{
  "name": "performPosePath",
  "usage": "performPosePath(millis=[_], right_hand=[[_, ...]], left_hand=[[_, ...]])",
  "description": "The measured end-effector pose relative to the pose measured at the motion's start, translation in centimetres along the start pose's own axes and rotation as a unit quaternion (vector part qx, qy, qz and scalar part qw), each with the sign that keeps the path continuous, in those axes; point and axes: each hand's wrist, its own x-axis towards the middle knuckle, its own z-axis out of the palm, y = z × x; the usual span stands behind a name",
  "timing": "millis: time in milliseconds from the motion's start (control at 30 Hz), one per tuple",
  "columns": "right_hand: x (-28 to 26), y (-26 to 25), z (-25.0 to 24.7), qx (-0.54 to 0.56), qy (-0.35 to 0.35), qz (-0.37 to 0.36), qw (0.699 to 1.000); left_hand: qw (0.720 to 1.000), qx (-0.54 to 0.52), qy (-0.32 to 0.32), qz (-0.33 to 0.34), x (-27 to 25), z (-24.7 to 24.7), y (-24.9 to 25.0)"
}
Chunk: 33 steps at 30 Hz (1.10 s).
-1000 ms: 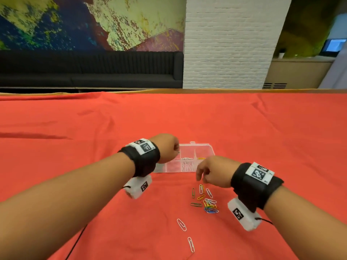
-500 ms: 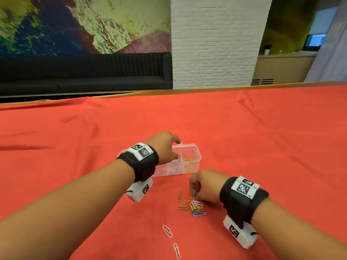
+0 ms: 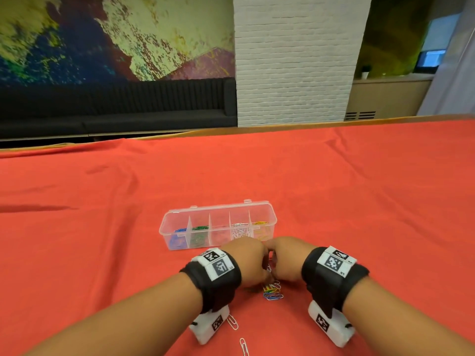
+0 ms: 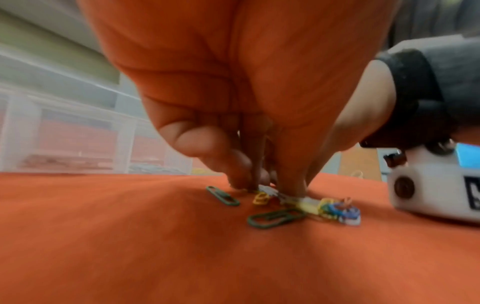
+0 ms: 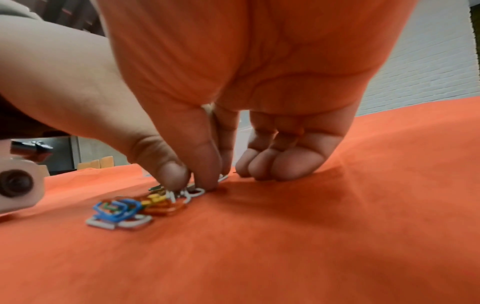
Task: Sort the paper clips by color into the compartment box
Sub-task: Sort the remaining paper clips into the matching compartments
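The clear compartment box (image 3: 270, 214) lies on the red cloth and holds blue, green, white and yellow clips in separate cells. Just in front of it is a small pile of mixed paper clips (image 3: 273, 292). My left hand (image 4: 267, 183) and my right hand (image 5: 215, 181) meet over the pile's far end, fingertips down on the cloth. In the right wrist view, my right thumb and forefinger pinch a white clip (image 5: 197, 192). In the left wrist view, my left thumb and fingers close on a white clip (image 4: 269, 190) beside two green clips (image 4: 276, 217).
Two loose white clips (image 3: 232, 322) (image 3: 244, 346) lie nearer to me, by my left wrist. The red cloth (image 3: 359, 201) covers a wide table. Beyond its far edge are a black bench (image 3: 115, 116) and a white brick pillar (image 3: 295, 60).
My left hand has come back from the box to the pile and now meets my right hand there. The box stands uncovered. My right hand has stayed at the pile.
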Motion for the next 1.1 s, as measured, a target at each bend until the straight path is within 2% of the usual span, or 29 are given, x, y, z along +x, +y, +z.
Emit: performPosePath(millis=[133, 267, 467, 533, 667, 833, 1100], right_hand=[[-0.1, -0.1, 0.0, 0.005, 0.0, 0.007, 1.0], [0.2, 0.3, 0.1, -0.001, 0.001, 0.032, 0.999], [0.0, 0.2, -0.3, -0.025, -0.005, 0.01, 1.0], [-0.2, 0.1, -0.7, -0.016, -0.019, 0.014, 1.0], [-0.4, 0.3, -1.1, 0.007, -0.029, 0.006, 1.0], [-1.1, 0.0, -0.8, -0.046, -0.065, -0.012, 0.997], [-1.2, 0.4, -0.1, -0.07, -0.066, -0.029, 0.995]], left_hand=[[0.999, -0.027, -0.019, -0.011, -0.3, -0.1, -0.9], [0.999, 0.022, -0.024, -0.025, -1.2, -0.5, -2.1], [0.999, 0.019, -0.01, -0.041, -2.3, -0.4, -3.6], [1.0, -0.007, -0.004, -0.023, -2.5, 0.4, -3.8], [0.998, -0.019, -0.02, 0.058, -3.0, 1.3, -3.7], [0.989, -0.032, 0.015, 0.141, -3.5, 2.0, -3.9], [0.992, -0.032, 0.041, 0.116, -4.5, 2.1, -4.0]])
